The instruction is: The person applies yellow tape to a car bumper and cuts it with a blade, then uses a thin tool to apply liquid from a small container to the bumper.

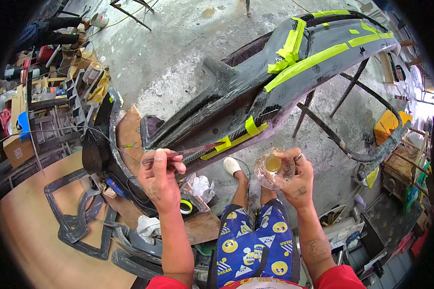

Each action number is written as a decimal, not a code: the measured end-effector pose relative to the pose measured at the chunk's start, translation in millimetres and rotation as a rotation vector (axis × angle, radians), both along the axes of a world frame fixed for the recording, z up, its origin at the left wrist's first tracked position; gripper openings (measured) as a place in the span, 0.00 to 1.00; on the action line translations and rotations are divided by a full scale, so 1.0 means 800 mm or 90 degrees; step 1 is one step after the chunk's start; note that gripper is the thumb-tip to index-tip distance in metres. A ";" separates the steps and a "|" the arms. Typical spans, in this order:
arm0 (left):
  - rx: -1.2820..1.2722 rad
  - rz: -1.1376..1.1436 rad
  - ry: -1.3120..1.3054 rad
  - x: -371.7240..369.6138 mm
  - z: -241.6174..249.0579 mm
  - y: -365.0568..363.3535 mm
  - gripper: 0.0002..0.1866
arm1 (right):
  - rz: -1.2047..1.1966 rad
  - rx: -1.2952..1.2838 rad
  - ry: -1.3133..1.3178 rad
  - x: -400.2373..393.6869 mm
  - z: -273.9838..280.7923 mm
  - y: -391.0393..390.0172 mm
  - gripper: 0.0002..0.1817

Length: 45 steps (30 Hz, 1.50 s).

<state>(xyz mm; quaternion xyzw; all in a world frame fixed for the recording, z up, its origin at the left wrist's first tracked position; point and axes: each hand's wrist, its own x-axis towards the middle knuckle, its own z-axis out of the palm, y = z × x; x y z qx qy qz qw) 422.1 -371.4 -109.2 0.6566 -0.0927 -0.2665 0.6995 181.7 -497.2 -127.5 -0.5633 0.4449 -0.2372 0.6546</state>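
Observation:
In my left hand (162,179) is a thin reddish-brown stick-like tool (197,149), pinched between thumb and fingers. Its narrow tip overlaps a strip of yellow-green tape (222,144) on the lower edge of a long black car body part (226,103), which looks like a bumper with a carbon weave. My right hand (298,176) grips a clear, crinkled plastic cup (273,166) with some yellowish liquid at its bottom. More yellow-green tape (306,66) runs along the far half of the bumper.
Metal stand legs (349,89) rise under the bumper at the right. Black frame-shaped parts (77,226) lie on a tan board at the lower left. A tape roll (185,207) and white crumpled plastic (201,189) sit below my left hand. Shelves of clutter (48,111) fill the left side.

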 end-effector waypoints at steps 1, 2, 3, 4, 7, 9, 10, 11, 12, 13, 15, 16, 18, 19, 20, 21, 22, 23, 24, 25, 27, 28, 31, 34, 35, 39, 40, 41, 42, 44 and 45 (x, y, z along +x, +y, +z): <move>0.001 -0.001 0.000 0.000 0.001 -0.001 0.10 | 0.003 0.003 0.007 0.000 0.002 -0.001 0.21; -0.001 -0.006 0.001 -0.001 0.002 -0.002 0.10 | 0.006 0.007 0.014 0.001 0.004 -0.001 0.21; -0.002 -0.012 0.002 -0.002 0.002 -0.002 0.10 | 0.006 0.007 0.014 0.001 0.003 -0.001 0.21; -0.001 -0.011 0.001 -0.002 0.002 -0.003 0.10 | 0.010 0.002 0.018 0.000 0.003 -0.001 0.21; -0.006 -0.013 -0.001 -0.002 0.000 -0.003 0.10 | 0.011 -0.005 0.012 0.000 -0.002 0.001 0.21; -0.004 -0.013 0.001 -0.002 -0.001 -0.004 0.10 | 0.008 -0.008 0.002 0.001 -0.003 0.002 0.21; -0.004 -0.014 0.002 -0.002 -0.001 -0.004 0.10 | 0.009 -0.017 0.001 0.002 -0.003 0.002 0.21; -0.007 -0.016 0.004 -0.002 -0.002 -0.003 0.10 | 0.011 -0.026 0.000 0.002 -0.003 0.002 0.21; -0.011 -0.018 0.007 -0.002 -0.003 -0.003 0.10 | 0.011 -0.026 0.000 0.002 -0.004 0.002 0.21; -0.011 -0.018 0.007 -0.003 -0.003 -0.003 0.10 | 0.008 -0.028 -0.005 0.002 -0.005 0.003 0.21; -0.013 -0.014 0.003 -0.005 -0.003 -0.004 0.10 | 0.005 -0.031 -0.010 0.001 -0.006 0.002 0.21; -0.013 -0.014 0.003 -0.005 -0.003 -0.004 0.10 | 0.011 -0.036 -0.004 0.000 -0.006 0.002 0.21; -0.008 -0.013 0.005 -0.005 -0.003 -0.004 0.10 | 0.017 -0.042 0.004 -0.001 -0.006 0.002 0.21; -0.008 -0.013 0.005 -0.005 -0.003 -0.004 0.10 | 0.022 -0.052 0.013 -0.001 -0.006 0.002 0.21; -0.011 -0.012 0.007 -0.006 -0.003 -0.005 0.09 | 0.027 -0.061 0.023 -0.002 -0.006 0.002 0.21; -0.013 -0.010 0.008 -0.007 -0.003 -0.006 0.09 | 0.027 -0.061 0.023 -0.002 -0.007 0.002 0.21; -0.013 -0.010 0.008 -0.008 -0.003 -0.006 0.09 | 0.026 -0.062 0.017 -0.001 -0.007 0.002 0.21; -0.011 -0.009 0.008 -0.008 -0.003 -0.006 0.09 | 0.024 -0.062 0.010 -0.001 -0.007 0.002 0.21; -0.009 -0.009 0.007 -0.009 -0.002 -0.007 0.09 | 0.024 -0.062 0.010 -0.001 -0.006 0.002 0.21; -0.009 -0.009 0.007 -0.009 -0.003 -0.007 0.09 | 0.022 -0.051 0.014 -0.001 -0.006 0.002 0.21; -0.010 -0.006 0.009 -0.008 -0.004 -0.007 0.09 | 0.021 -0.039 0.017 -0.002 -0.006 0.002 0.21; -0.011 -0.006 0.009 -0.008 -0.004 -0.007 0.09 | 0.021 -0.041 0.010 -0.002 -0.008 0.002 0.21; -0.006 -0.003 0.005 -0.009 -0.003 -0.008 0.09 | 0.022 -0.048 0.005 -0.002 -0.008 0.001 0.22; -0.001 -0.004 0.005 -0.010 -0.002 -0.009 0.10 | 0.022 -0.048 0.002 -0.001 -0.009 0.002 0.22; -0.001 -0.004 0.004 -0.012 -0.003 -0.011 0.10 | 0.021 -0.043 -0.003 -0.003 -0.010 0.000 0.22; -0.005 -0.010 0.009 -0.012 -0.003 -0.010 0.10 | 0.023 -0.039 0.005 -0.001 -0.007 0.000 0.21; -0.005 -0.010 0.009 -0.011 -0.003 -0.010 0.10 | 0.025 -0.037 0.007 -0.001 -0.007 0.000 0.21; -0.016 -0.005 0.007 -0.010 -0.003 -0.009 0.10 | 0.026 -0.034 0.008 -0.001 -0.007 -0.001 0.21; -0.027 -0.001 0.006 -0.009 -0.003 -0.008 0.10 | 0.026 -0.033 0.008 -0.002 -0.007 -0.001 0.21; -0.029 0.001 0.008 -0.005 -0.005 -0.006 0.10 | 0.032 -0.041 0.010 -0.002 -0.007 -0.001 0.21; -0.033 0.003 0.010 -0.004 -0.006 -0.006 0.10 | 0.032 -0.041 0.010 -0.001 -0.006 -0.001 0.21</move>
